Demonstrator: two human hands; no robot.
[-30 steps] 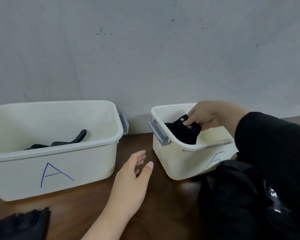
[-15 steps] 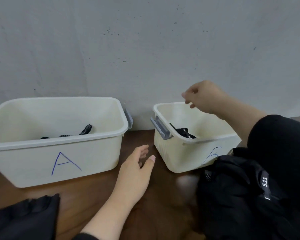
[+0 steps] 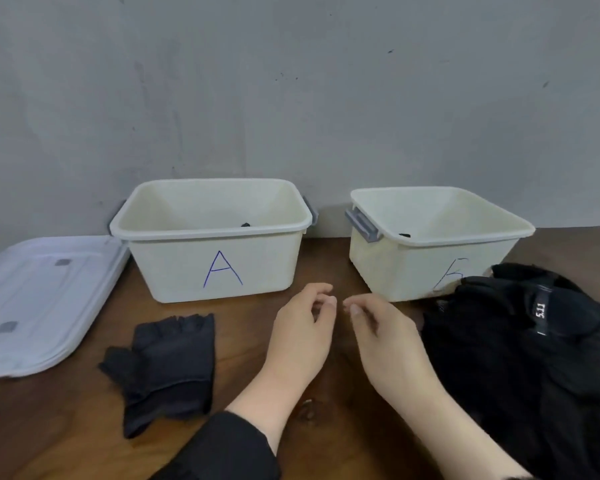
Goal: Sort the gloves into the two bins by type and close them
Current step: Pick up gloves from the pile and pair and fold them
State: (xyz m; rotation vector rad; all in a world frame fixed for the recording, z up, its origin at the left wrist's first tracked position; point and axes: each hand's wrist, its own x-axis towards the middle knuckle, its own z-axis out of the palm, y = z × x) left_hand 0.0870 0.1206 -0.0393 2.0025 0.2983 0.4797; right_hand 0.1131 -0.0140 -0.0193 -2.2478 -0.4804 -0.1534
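Observation:
Two cream bins stand open against the wall: bin A point(image 3: 174, 265) on the left and bin B point(image 3: 395, 271) on the right, each showing only a dark scrap of glove over its rim. A black fingerless glove point(image 3: 168, 365) lies flat on the table in front of bin A. A heap of black gloves point(image 3: 520, 348) with a "5.11" strap lies before bin B, covering part of its letter. My left hand point(image 3: 300, 337) and my right hand point(image 3: 383, 341) hover side by side between the glove and the heap, fingers loosely curled, holding nothing.
Pale lids point(image 3: 39, 303) lie stacked flat on the brown wooden table point(image 3: 326, 438) left of bin A. A grey wall point(image 3: 291, 98) rises directly behind both bins. Grey latch handles stick out from the bins' sides.
My right hand let go of a black glove in bin B, lifted out and came down to the table beside my left hand. The view has pulled back, showing the lids and fingerless glove.

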